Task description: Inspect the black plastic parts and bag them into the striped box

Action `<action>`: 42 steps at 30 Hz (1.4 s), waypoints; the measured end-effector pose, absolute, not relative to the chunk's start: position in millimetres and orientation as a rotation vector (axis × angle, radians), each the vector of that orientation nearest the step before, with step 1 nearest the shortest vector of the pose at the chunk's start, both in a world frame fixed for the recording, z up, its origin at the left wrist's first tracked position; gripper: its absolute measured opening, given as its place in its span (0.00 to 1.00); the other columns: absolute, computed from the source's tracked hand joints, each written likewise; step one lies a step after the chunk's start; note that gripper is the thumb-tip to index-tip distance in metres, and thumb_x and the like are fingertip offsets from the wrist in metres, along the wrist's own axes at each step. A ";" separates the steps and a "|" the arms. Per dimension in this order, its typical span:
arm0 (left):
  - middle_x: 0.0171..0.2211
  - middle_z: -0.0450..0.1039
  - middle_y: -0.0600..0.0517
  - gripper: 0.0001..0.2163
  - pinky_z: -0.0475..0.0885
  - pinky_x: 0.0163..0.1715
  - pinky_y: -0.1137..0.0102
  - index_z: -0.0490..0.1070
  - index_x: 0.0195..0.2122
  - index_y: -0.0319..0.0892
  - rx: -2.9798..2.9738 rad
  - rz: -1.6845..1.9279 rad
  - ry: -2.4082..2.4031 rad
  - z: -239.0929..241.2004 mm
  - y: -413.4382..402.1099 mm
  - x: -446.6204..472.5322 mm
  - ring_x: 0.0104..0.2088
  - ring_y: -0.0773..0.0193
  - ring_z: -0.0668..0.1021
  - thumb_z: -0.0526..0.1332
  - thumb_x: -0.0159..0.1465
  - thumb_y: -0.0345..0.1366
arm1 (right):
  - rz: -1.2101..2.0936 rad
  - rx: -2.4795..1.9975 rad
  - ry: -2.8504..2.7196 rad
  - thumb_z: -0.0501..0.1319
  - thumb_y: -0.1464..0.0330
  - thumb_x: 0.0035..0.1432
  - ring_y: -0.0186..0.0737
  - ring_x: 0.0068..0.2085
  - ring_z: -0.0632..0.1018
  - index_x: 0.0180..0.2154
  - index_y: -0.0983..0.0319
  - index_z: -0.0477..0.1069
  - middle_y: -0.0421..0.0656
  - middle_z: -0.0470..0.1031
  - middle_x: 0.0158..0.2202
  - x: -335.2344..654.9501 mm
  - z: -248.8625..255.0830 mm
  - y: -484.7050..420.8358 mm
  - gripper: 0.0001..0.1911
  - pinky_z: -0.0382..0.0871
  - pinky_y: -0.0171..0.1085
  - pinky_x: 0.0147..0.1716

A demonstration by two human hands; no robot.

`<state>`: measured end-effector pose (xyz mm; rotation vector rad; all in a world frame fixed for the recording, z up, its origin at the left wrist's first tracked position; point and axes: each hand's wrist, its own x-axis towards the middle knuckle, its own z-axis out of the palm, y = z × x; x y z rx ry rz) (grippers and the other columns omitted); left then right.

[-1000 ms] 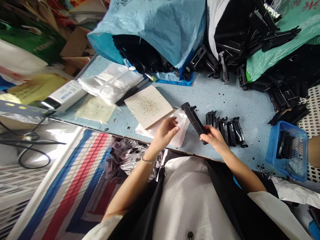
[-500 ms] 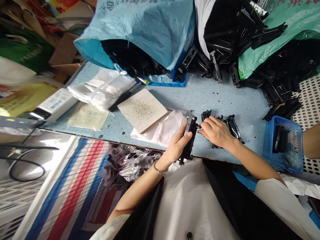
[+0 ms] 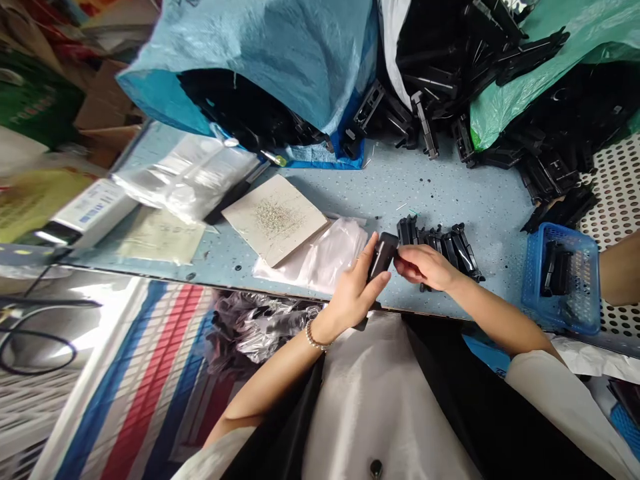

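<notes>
My left hand [image 3: 353,293] is wrapped round a long black plastic part [image 3: 384,252], holding it tilted above the table's front edge. The thumb lies on its near face, and the smooth dark end points up and away. Close against the right side of this part is my right hand [image 3: 426,265], its fingers curled and pinched together. Whatever those fingertips hold, if anything, is hidden. Behind and beside the right hand, several similar black parts [image 3: 465,250] lie side by side on the blue speckled table [image 3: 395,187].
A cream square board [image 3: 275,220] rests on clear plastic bags [image 3: 330,257] to the left. A blue bag [image 3: 270,47] and a green bag [image 3: 550,73] with black parts stand behind. At right is a blue basket [image 3: 533,287], with another person's arm [image 3: 620,267] beside it.
The held black part has been turned in my left hand and now shows a smooth face. My right hand remains beside it, fingers more curled. The view has shifted slightly.
</notes>
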<state>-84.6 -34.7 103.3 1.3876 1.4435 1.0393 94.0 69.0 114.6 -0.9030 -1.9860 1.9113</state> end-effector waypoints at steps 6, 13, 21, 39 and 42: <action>0.39 0.81 0.48 0.29 0.80 0.43 0.59 0.66 0.64 0.41 0.880 0.972 1.223 115.8 -29.2 -92.4 0.42 0.51 0.82 0.58 0.69 0.54 | 0.387 -0.569 -2.746 0.53 0.54 0.72 0.41 0.32 0.68 0.32 0.60 0.69 0.43 0.68 0.28 103.0 133.7 91.9 0.20 0.60 0.40 0.30; 0.59 0.74 0.40 0.33 0.76 0.55 0.57 0.59 0.69 0.38 1.117 0.987 1.343 110.6 -37.4 -80.0 0.57 0.46 0.77 0.54 0.70 0.55 | 0.981 -0.629 -2.547 0.59 0.49 0.65 0.37 0.27 0.64 0.24 0.58 0.63 0.40 0.64 0.24 97.1 124.1 92.4 0.25 0.57 0.38 0.26; 0.70 0.59 0.36 0.36 0.68 0.64 0.51 0.42 0.75 0.40 1.520 1.052 1.535 85.2 -39.1 -82.5 0.68 0.44 0.68 0.52 0.73 0.52 | 1.932 -0.936 -2.031 0.43 0.42 0.69 0.33 0.19 0.58 0.28 0.58 0.63 0.33 0.55 0.19 86.0 117.8 74.7 0.31 0.56 0.34 0.18; 0.73 0.55 0.43 0.33 0.55 0.72 0.53 0.51 0.73 0.42 1.236 1.104 1.467 83.4 -37.9 -88.4 0.73 0.48 0.58 0.53 0.72 0.53 | 0.973 -0.840 -2.525 0.52 0.47 0.70 0.40 0.32 0.71 0.32 0.60 0.68 0.43 0.71 0.29 85.0 119.0 86.2 0.25 0.65 0.38 0.31; 0.72 0.57 0.45 0.31 0.56 0.72 0.53 0.54 0.72 0.43 1.177 1.089 1.433 84.7 -36.4 -87.3 0.72 0.48 0.60 0.52 0.72 0.54 | 0.654 -0.746 -2.678 0.54 0.51 0.71 0.43 0.36 0.72 0.30 0.60 0.67 0.46 0.72 0.30 89.4 121.2 92.9 0.23 0.66 0.40 0.34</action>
